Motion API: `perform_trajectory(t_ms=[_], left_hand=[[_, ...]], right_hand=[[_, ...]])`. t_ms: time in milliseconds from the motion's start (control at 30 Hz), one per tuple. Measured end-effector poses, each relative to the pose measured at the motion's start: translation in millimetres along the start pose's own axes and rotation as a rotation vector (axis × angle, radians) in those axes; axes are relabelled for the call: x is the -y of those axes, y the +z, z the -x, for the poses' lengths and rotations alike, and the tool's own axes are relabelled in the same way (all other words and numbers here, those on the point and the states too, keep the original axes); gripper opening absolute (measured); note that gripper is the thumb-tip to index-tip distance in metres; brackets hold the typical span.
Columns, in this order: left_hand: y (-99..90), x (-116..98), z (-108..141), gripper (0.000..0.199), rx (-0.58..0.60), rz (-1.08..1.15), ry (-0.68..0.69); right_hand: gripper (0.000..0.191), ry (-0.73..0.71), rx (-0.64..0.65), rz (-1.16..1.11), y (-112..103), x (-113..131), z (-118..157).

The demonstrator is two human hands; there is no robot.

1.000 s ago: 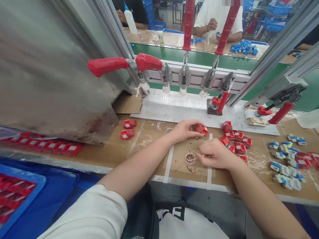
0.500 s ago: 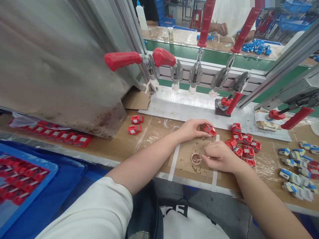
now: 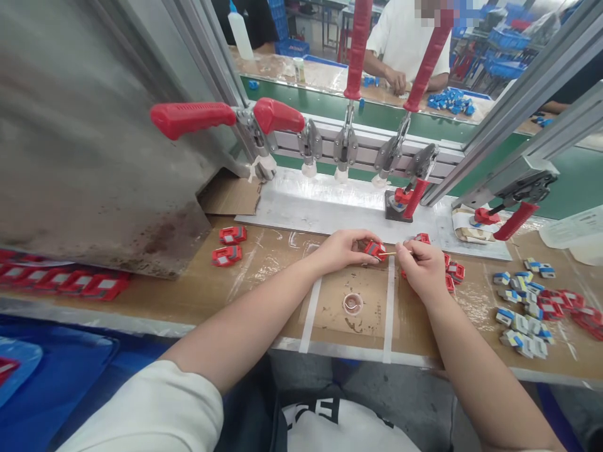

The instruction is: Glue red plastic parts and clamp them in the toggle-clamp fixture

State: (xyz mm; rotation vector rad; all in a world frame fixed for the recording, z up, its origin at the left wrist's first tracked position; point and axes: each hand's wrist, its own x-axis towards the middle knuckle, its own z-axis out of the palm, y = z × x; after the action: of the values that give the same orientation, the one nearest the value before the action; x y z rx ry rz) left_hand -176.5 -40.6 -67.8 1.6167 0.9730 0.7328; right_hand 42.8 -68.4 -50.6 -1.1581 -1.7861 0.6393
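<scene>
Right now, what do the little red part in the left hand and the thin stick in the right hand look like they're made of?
The red part in the left hand looks like moulded plastic: even colour, sharp edges, slight sheen. The thin stick in the right hand is pale tan and matt, probably wood or bamboo; too small to be sure.

The part (image 3: 375,249) in my left hand (image 3: 340,250) was red with grey; the bench (image 3: 264,276) was brown, striped with white tape (image 3: 389,301). Clamp handles (image 3: 192,119) were red, loose pieces (image 3: 518,314) blue and white.

Single head-worn view, looking forward and down, close over workbench (image 3: 264,295), conveyor beyond
</scene>
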Motion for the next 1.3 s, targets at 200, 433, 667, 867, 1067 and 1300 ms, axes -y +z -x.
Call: perform_trajectory(t_ms=[200,433,667,867,1067,1300], left_hand=[[-0.3,-2.6,0.2,0.042,0.009,-0.006,-0.008],[-0.1,-0.4,-0.7,0.045,0.017,0.019,-0.018],[0.2,-0.4,-1.4,0.045,0.018,0.064,-0.026],[-0.3,-2.2,-1.4,0.044,0.009,0.051,-0.026],[-1.1,-4.2,-0.5,0.040,0.001,0.028,-0.016],[-0.4,-1.8,-1.5,0.040,0.016,0.036,-0.021]], right_hand=[[0.043,-0.013,0.015,0.014,1.4,3.6,-0.2],[0.043,-0.007,0.013,0.041,0.2,4.7,-0.9],[0.042,0.021,0.025,0.040,-1.3,4.5,-1.1],[0.042,0.010,0.017,0.053,-2.9,4.6,-1.3],[0.042,-0.028,0.033,0.088,-4.5,5.9,-2.8],[0.042,-0.076,0.020,0.149,-5.4,4.8,-4.3]])
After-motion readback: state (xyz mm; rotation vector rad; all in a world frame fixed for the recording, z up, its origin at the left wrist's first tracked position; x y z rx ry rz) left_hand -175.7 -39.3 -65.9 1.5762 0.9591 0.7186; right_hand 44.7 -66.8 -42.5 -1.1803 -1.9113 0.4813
